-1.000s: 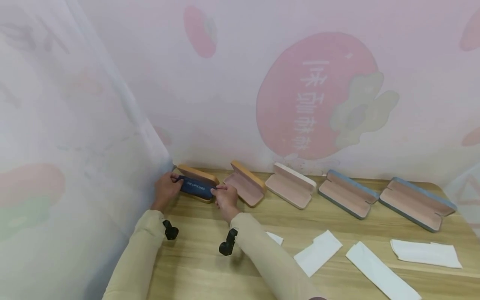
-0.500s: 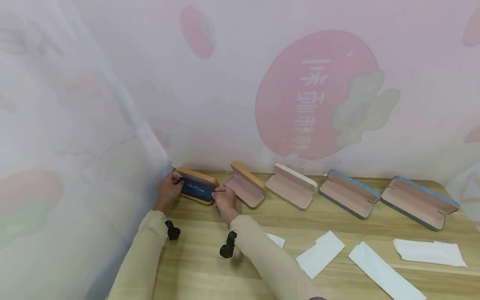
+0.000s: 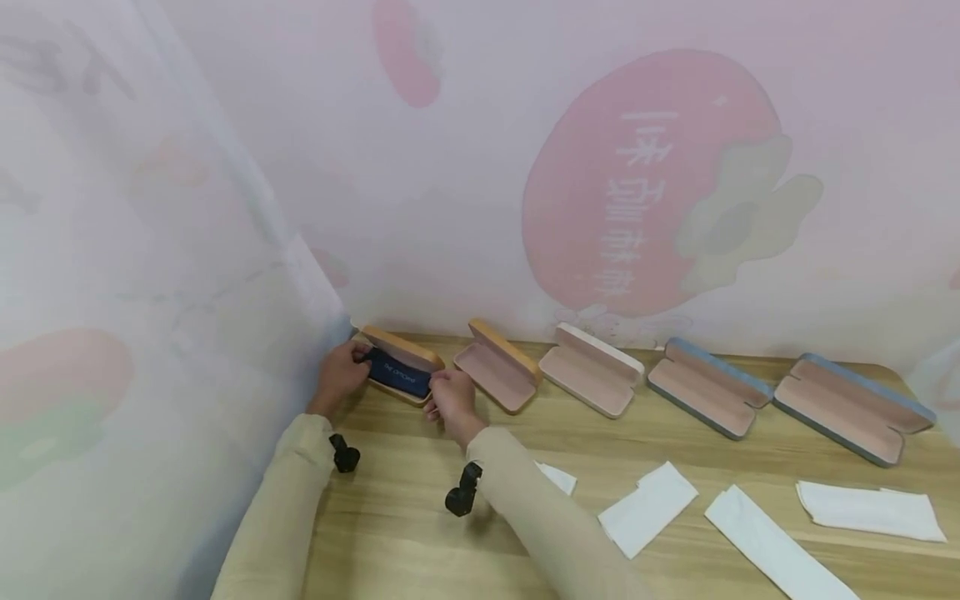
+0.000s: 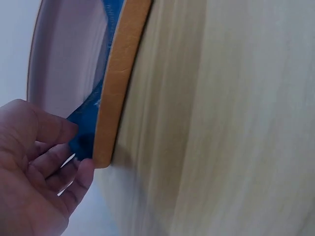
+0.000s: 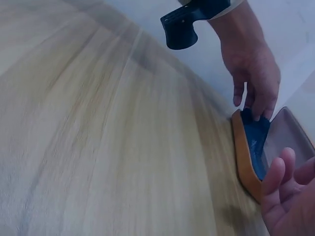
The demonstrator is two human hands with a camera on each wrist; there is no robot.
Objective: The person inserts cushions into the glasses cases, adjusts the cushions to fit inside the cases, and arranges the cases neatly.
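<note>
A dark blue lens cloth [image 3: 400,377] with pale lettering lies along the base of an orange-brown glasses case [image 3: 405,343], whose lid stands raised at the far left of the table. My left hand [image 3: 340,379] pinches the cloth's left end between thumb and fingers. In the left wrist view that corner of the cloth [image 4: 86,129] sags beside the case wall [image 4: 115,83]. At the other end my right hand [image 3: 454,402] pinches the cloth by its edge. The right wrist view has the cloth [image 5: 254,137] inside the case's rim, its near end partly behind the fingers.
More raised-lid glasses cases stand rightward in a row: an orange one [image 3: 497,375], a white one [image 3: 588,379] and two blue ones, the nearer at the middle right [image 3: 705,396]. Several folded white cloths [image 3: 648,508] lie in front. A printed wall hanging [image 3: 450,208] borders the table.
Both hands have lowered the blue cloth from in front of the glasses case down into its base. The lettering, flat and readable before, now looks bent. The head view has shifted slightly.
</note>
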